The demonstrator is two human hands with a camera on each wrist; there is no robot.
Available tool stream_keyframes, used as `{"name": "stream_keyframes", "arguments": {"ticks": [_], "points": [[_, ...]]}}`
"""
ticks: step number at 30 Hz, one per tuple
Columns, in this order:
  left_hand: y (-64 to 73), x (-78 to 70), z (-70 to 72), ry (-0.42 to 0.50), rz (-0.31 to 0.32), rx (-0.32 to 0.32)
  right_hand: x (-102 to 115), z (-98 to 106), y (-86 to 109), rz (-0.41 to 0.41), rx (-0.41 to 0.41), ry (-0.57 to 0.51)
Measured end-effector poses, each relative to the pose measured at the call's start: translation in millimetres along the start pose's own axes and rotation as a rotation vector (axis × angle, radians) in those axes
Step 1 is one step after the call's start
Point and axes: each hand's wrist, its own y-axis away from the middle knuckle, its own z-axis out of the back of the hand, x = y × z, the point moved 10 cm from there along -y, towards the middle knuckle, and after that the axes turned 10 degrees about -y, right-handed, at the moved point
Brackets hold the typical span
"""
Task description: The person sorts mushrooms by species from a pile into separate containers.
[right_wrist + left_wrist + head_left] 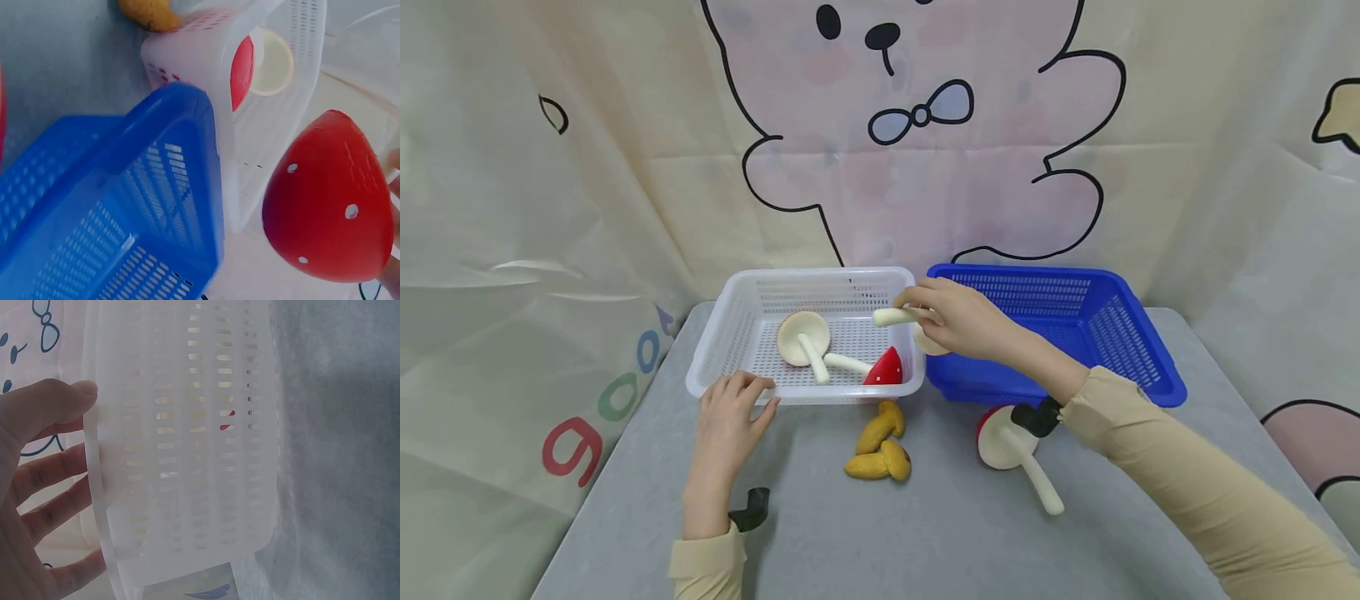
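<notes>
In the head view, my right hand (pixel 955 317) grips a toy mushroom by its pale stem (pixel 891 317), above where the two baskets meet. The right wrist view shows that mushroom's red, white-dotted cap (pixel 331 200). My left hand (pixel 730 421) holds the front left rim of the white basket (pixel 700 367); its thumb (pixel 84 390) and fingers meet that rim in the left wrist view. Inside the white basket lie a mushroom with a cream underside (pixel 793 340) and one with a red cap (pixel 886 368).
A blue basket (pixel 1150 358) stands right of the white one. On the grey table (pixel 820 542) before them lie two yellow mushrooms (pixel 874 433) (pixel 868 467), close together. Another red-capped mushroom (pixel 1041 483) lies under my right forearm. A printed curtain (pixel 925 200) hangs behind.
</notes>
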Motion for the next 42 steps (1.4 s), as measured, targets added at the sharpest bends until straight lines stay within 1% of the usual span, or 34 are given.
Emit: {"name": "stream_keyframes", "arguments": {"ticks": [5, 10, 15, 19, 22, 26, 34, 42], "points": [[-0.9, -1.2, -1.0, 0.009, 0.006, 0.009, -5, -13, -19.0, 0.000, -0.016, -0.071], [-0.2, -0.6, -0.2, 0.009, 0.008, 0.001, -6, -26, -37.8, 0.028, -0.030, -0.089], [-0.2, 0.6, -0.4, -0.001, 0.010, 0.005, -14, -47, -57.5, 0.002, -0.017, -0.041], [-0.3, 0.4, -0.4, -0.009, 0.004, 0.007, -17, -69, -69.0, 0.021, 0.006, 0.043], [-0.2, -0.2, -1.2, -0.010, -0.001, 0.010, -18, -84, -74.1, 0.043, 0.031, 0.092], [-0.3, -0.4, -1.5, -0.010, 0.001, 0.009, -24, -96, -77.7, 0.018, 0.054, 0.103], [-0.7, -0.9, 0.8, -0.007, 0.006, 0.007, -28, -105, -84.8, 0.008, 0.051, 0.107], [-1.0, -1.7, 1.8, -0.005, 0.005, 0.001, -41, -110, -84.9, -0.074, 0.088, 0.078]]}}
